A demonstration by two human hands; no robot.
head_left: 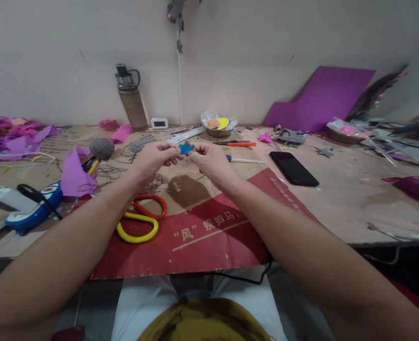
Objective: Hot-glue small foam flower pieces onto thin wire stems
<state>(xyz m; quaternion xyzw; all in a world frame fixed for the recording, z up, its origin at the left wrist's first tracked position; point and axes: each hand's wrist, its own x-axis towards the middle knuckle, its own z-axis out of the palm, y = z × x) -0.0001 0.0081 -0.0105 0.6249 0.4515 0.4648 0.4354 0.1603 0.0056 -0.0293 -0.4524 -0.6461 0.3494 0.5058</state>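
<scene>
A small blue star-shaped piece (185, 148) is pinched between my two hands above the middle of the table. My left hand (156, 158) is closed on its left side with thumb and fingertips. On the right side, my right hand (211, 162) grips it the same way, and something grey shows beside its fingertips. Below my left forearm lie scissors with red and yellow handles (138, 239), their blades hidden by the arm. A ball of grey yarn (102, 148) and loose grey strands (106, 176) are left of my left hand.
Red-printed cardboard (202, 255) covers the table's front. A bottle (133, 102), white digital clock (159, 123) and small bowl (220, 132) stand along the wall. To the right are a black phone (293, 168), a grey star (325, 151) and a purple sheet (323, 97). Purple scraps (76, 173) lie left.
</scene>
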